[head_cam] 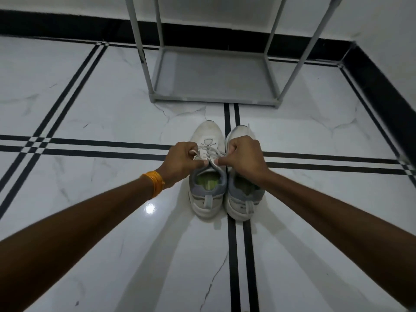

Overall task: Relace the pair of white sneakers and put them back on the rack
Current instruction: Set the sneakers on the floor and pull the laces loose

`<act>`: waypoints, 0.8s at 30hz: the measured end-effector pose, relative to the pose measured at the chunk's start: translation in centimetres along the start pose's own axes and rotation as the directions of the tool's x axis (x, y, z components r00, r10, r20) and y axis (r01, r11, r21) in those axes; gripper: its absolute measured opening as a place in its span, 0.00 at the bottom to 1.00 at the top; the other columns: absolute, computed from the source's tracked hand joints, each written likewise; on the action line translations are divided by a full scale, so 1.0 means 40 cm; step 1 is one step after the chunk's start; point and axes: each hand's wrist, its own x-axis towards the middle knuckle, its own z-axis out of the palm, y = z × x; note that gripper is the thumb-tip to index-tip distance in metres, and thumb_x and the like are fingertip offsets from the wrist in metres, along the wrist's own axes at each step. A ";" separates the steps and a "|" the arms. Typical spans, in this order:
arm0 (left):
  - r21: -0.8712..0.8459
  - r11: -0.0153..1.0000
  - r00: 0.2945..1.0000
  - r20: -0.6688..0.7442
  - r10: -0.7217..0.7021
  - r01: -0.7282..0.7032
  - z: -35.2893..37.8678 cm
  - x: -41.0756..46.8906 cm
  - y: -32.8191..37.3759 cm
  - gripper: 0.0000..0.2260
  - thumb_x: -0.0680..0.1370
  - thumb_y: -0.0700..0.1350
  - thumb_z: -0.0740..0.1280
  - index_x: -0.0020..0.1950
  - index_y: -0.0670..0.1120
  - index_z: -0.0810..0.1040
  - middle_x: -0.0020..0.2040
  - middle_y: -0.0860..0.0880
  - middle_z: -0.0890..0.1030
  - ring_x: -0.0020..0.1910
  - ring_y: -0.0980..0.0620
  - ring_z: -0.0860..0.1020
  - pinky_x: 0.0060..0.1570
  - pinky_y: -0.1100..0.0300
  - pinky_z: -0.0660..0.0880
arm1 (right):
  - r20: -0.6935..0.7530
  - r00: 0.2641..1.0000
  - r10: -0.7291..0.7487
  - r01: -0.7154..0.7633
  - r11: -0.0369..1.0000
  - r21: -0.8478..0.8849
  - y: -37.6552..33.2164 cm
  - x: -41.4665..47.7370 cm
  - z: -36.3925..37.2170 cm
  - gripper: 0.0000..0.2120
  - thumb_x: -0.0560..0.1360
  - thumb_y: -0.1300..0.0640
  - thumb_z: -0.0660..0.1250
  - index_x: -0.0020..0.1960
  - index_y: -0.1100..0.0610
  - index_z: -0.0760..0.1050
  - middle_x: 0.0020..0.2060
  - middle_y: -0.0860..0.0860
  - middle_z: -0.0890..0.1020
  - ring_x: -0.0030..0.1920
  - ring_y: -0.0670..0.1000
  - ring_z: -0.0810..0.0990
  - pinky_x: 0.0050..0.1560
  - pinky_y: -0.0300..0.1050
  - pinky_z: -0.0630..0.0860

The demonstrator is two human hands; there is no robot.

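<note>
Two white sneakers stand side by side on the floor, toes pointing away from me. The left sneaker (208,134) has a white lace (208,152) threaded through its eyelets. My left hand (181,159) pinches one end of that lace at the shoe's tongue, and my right hand (244,157) pinches the other end. My right hand covers the front of the right sneaker (244,197), so its lacing is hidden. The grey shoe rack (211,99) stands just beyond the shoes, its bottom shelf bare.
The floor is white marble tile with black inlay lines. A white wall with a black skirting runs behind the rack and along the right side. An orange band is on my left wrist (155,182).
</note>
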 end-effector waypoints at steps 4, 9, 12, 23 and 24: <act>0.043 0.999 0.999 -0.033 -0.017 0.019 0.006 0.011 -0.021 0.15 0.69 0.45 0.78 0.31 0.51 0.72 0.37 0.49 0.82 0.39 0.50 0.81 0.35 0.60 0.79 | -0.009 1.000 -0.012 0.012 0.999 -0.053 0.004 0.011 0.010 0.22 0.60 0.51 0.82 0.27 0.55 0.69 0.26 0.52 0.77 0.30 0.50 0.76 0.32 0.45 0.70; 0.217 0.976 0.999 -0.041 0.012 -0.003 -0.022 0.016 -0.025 0.17 0.69 0.55 0.76 0.35 0.44 0.76 0.33 0.47 0.80 0.36 0.47 0.79 0.32 0.51 0.78 | 0.036 0.995 -0.089 0.093 0.986 -0.135 0.006 0.014 -0.010 0.24 0.64 0.47 0.79 0.26 0.54 0.66 0.23 0.49 0.71 0.26 0.46 0.69 0.29 0.43 0.64; 0.529 0.837 0.984 -0.025 0.177 -0.137 -0.083 0.008 0.026 0.22 0.73 0.58 0.71 0.28 0.51 0.64 0.25 0.54 0.69 0.28 0.52 0.69 0.28 0.61 0.62 | 0.224 0.961 -0.159 0.228 0.918 -0.325 0.016 0.021 -0.078 0.24 0.71 0.47 0.73 0.26 0.52 0.63 0.23 0.47 0.68 0.27 0.49 0.69 0.28 0.44 0.62; 0.366 0.740 0.824 0.297 0.483 -0.565 -0.158 0.015 0.259 0.13 0.75 0.46 0.72 0.35 0.43 0.73 0.45 0.43 0.81 0.37 0.52 0.78 0.38 0.51 0.79 | 0.032 0.840 -0.541 0.443 0.653 -0.615 -0.159 0.062 -0.296 0.08 0.74 0.57 0.65 0.38 0.55 0.69 0.32 0.49 0.69 0.36 0.54 0.71 0.38 0.47 0.67; 0.413 0.634 0.756 0.397 0.521 -0.654 -0.139 0.018 0.264 0.14 0.75 0.46 0.72 0.34 0.49 0.70 0.51 0.45 0.82 0.36 0.58 0.76 0.35 0.57 0.76 | 0.060 0.814 -0.578 0.488 0.624 -0.611 -0.175 0.066 -0.292 0.06 0.74 0.57 0.66 0.40 0.56 0.70 0.35 0.50 0.71 0.38 0.53 0.71 0.38 0.48 0.69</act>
